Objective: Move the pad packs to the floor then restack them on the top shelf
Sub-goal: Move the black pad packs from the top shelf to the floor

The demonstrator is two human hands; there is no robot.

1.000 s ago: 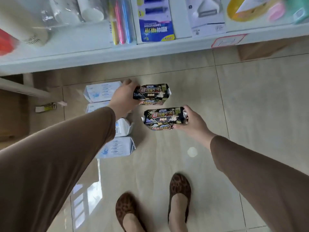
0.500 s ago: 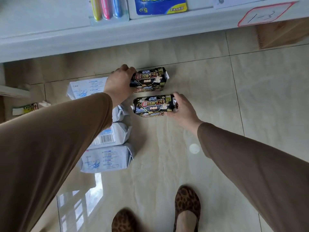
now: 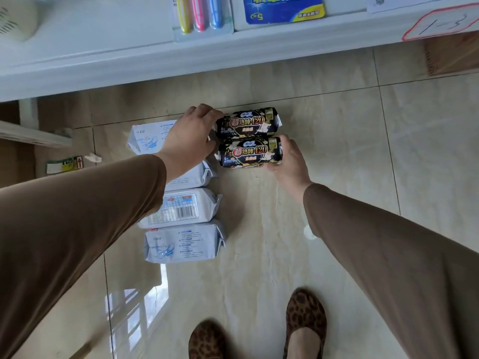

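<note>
Two black pad packs with red and gold print lie side by side on the tiled floor. My left hand [image 3: 190, 137] grips the left end of the far black pack [image 3: 248, 122]. My right hand [image 3: 289, 158] grips the right end of the near black pack [image 3: 250, 152]. The two packs touch along their long sides. To their left, several white and pale blue pad packs [image 3: 181, 208] lie in a column on the floor, the upper ones partly hidden by my left arm.
A white shelf edge [image 3: 181, 60] runs across the top, carrying a toothbrush pack [image 3: 201, 14], a blue card pack [image 3: 283, 7] and a red-bordered label [image 3: 440, 23]. A small wrapper [image 3: 64, 164] lies on the floor at left. My feet in leopard-print shoes [image 3: 304, 325] stand at the bottom.
Both hands have lowered the two black packs to the floor and brought them together; the packs now touch each other beside the white packs.
</note>
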